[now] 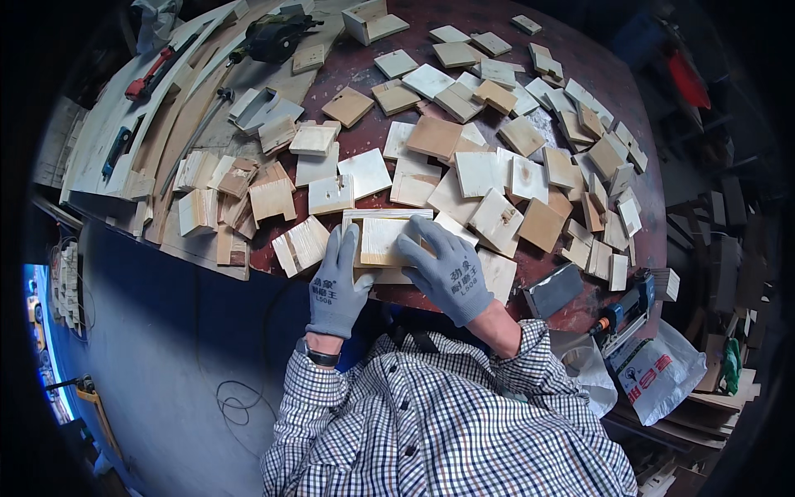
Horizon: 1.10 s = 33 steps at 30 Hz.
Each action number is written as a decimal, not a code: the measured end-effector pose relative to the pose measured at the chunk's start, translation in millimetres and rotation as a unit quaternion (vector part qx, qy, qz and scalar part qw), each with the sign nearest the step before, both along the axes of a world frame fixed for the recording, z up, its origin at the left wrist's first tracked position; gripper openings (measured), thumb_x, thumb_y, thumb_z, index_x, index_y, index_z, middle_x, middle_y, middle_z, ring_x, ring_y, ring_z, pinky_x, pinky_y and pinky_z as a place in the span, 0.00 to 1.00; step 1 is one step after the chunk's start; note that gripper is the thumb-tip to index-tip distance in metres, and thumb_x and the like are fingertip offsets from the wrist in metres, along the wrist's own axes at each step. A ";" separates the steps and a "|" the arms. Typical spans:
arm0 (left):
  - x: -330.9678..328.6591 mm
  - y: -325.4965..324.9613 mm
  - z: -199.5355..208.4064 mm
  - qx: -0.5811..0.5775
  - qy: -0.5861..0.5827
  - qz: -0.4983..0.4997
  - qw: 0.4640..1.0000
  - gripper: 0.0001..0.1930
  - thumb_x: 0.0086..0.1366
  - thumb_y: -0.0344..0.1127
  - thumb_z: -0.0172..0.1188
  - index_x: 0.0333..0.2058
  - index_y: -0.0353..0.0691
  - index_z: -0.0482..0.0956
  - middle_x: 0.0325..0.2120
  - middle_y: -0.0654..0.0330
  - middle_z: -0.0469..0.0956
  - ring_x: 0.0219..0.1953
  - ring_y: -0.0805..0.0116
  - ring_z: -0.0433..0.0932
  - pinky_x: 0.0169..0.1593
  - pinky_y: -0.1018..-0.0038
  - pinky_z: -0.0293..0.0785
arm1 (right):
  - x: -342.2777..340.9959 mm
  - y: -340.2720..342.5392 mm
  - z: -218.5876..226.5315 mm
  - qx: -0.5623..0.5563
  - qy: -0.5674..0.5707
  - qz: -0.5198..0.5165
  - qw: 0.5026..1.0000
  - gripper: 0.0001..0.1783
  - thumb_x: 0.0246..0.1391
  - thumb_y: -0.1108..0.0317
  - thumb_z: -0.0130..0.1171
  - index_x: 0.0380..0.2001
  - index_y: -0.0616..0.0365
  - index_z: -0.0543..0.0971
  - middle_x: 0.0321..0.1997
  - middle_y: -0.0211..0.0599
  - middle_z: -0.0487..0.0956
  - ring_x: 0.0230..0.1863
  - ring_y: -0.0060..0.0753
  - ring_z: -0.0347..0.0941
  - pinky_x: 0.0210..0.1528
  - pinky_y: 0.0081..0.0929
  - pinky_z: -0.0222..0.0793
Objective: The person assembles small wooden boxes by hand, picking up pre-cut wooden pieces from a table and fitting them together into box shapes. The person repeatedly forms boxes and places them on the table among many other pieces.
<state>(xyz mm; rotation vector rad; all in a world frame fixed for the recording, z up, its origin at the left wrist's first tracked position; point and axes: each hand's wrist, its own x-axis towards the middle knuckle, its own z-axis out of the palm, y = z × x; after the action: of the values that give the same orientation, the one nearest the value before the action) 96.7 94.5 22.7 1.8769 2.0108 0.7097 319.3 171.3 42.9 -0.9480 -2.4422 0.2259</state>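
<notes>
Wood piece [383,240] — between left hand [335,286], right hand [443,269].

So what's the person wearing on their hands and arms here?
Both the left hand and right hand wear grey knit work gloves with dark printed markings on the back. The sleeves are a checked shirt in white, dark blue and brown, buttoned at the cuffs. A dark wristwatch sits on the left wrist.

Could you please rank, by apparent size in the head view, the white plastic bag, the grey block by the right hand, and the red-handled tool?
1. White plastic bag, clearly largest.
2. Grey block and red-handled tool look alike in extent; the tool lies farther away, so unranked.
</notes>
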 end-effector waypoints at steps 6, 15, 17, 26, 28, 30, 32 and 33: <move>0.3 1.9 -0.9 0.022 -0.002 -0.008 1.000 0.48 0.55 0.33 0.71 0.75 0.50 0.60 0.69 0.43 0.65 0.67 0.41 0.71 0.64 0.57 0.77 | -10.7 -14.2 -10.1 -0.192 0.047 -0.132 0.971 0.51 0.45 0.56 0.79 0.68 0.60 0.65 0.48 0.47 0.80 0.45 0.48 0.80 0.47 0.42 0.76; -2.2 3.4 -7.6 0.041 0.015 -0.022 0.999 0.46 0.56 0.31 0.68 0.74 0.51 0.62 0.69 0.40 0.64 0.68 0.38 0.70 0.62 0.56 0.79 | -25.8 -22.6 -12.4 -0.051 0.071 -0.092 0.992 0.42 0.51 0.51 0.74 0.69 0.42 0.71 0.55 0.44 0.77 0.46 0.45 0.78 0.48 0.43 0.73; -1.9 2.1 -9.7 0.050 0.015 -0.025 0.998 0.47 0.54 0.26 0.67 0.75 0.44 0.59 0.70 0.43 0.64 0.71 0.41 0.66 0.67 0.57 0.75 | -24.9 -21.9 -17.7 -0.042 0.061 -0.084 0.994 0.38 0.52 0.53 0.73 0.66 0.39 0.73 0.56 0.44 0.76 0.45 0.46 0.77 0.49 0.43 0.72; -2.6 3.5 -11.6 0.022 0.043 -0.021 0.999 0.35 0.69 0.52 0.65 0.69 0.44 0.70 0.68 0.43 0.68 0.69 0.42 0.68 0.67 0.56 0.72 | 76.7 8.6 7.9 -0.026 0.168 -0.236 0.957 0.31 0.51 0.58 0.76 0.57 0.54 0.81 0.48 0.42 0.82 0.45 0.46 0.81 0.47 0.39 0.79; -3.1 5.0 -9.0 0.049 0.034 -0.036 0.998 0.32 0.69 0.52 0.65 0.67 0.47 0.73 0.66 0.39 0.68 0.66 0.39 0.72 0.62 0.55 0.77 | 106.2 34.7 4.6 -0.012 0.132 -0.351 0.927 0.29 0.53 0.58 0.75 0.58 0.53 0.82 0.48 0.41 0.83 0.44 0.45 0.81 0.46 0.39 0.79; -0.1 5.1 -6.2 0.016 0.018 -0.025 0.999 0.32 0.69 0.52 0.65 0.67 0.43 0.73 0.66 0.42 0.69 0.68 0.41 0.70 0.66 0.56 0.73 | 134.8 64.4 -5.3 0.005 0.102 -0.407 0.908 0.30 0.58 0.55 0.71 0.61 0.53 0.79 0.48 0.44 0.83 0.45 0.49 0.81 0.49 0.44 0.78; -0.2 5.1 -3.5 0.003 0.014 -0.020 1.000 0.33 0.69 0.51 0.66 0.67 0.41 0.72 0.66 0.44 0.70 0.69 0.42 0.68 0.69 0.56 0.70 | 140.7 81.9 -12.2 -0.054 0.093 -0.486 0.867 0.31 0.60 0.56 0.67 0.64 0.55 0.75 0.49 0.47 0.83 0.46 0.50 0.82 0.49 0.45 0.78; -0.1 3.8 -2.9 0.006 0.012 -0.015 1.000 0.33 0.69 0.50 0.66 0.67 0.41 0.72 0.66 0.44 0.70 0.69 0.42 0.68 0.69 0.56 0.70 | 136.9 82.6 -8.4 -0.052 0.064 -0.454 0.887 0.32 0.61 0.56 0.67 0.64 0.56 0.74 0.49 0.48 0.83 0.46 0.51 0.82 0.49 0.46 0.78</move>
<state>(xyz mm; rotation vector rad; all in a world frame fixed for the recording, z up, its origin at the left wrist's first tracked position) 96.6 98.2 19.8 1.9267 1.9933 0.6967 456.2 254.0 34.5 -1.9224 -1.6401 0.0735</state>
